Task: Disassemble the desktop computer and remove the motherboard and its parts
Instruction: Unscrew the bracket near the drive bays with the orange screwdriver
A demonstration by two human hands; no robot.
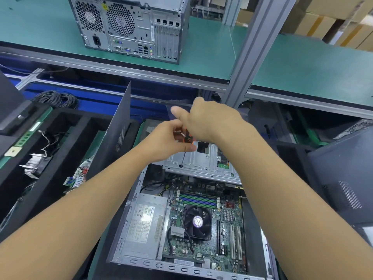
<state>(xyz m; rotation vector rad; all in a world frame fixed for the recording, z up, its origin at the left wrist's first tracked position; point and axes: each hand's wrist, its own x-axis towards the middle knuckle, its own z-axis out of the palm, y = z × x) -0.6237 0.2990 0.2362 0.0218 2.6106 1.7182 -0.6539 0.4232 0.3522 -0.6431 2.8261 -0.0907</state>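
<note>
An open desktop case (141, 261) lies flat before me. Inside are the green motherboard (228, 225), a black CPU fan (197, 222), RAM sticks (198, 200) and a grey power supply (143, 225). A metal drive cage (203, 162) spans the far end. Above the cage, my left hand (167, 142) grips the orange-black handle of a screwdriver (188, 140). Its tip sits on a cage screw. My right hand (210, 120) is over the top of the handle, fingers curled, thumb out; its hold is hidden.
A removed dark side panel (119, 126) stands upright left of the case. Black foam trays (66, 138) at left hold a heatsink, cables and boards. Another tower (131, 27) stands on the green shelf above. A dark case panel (343, 178) lies at right.
</note>
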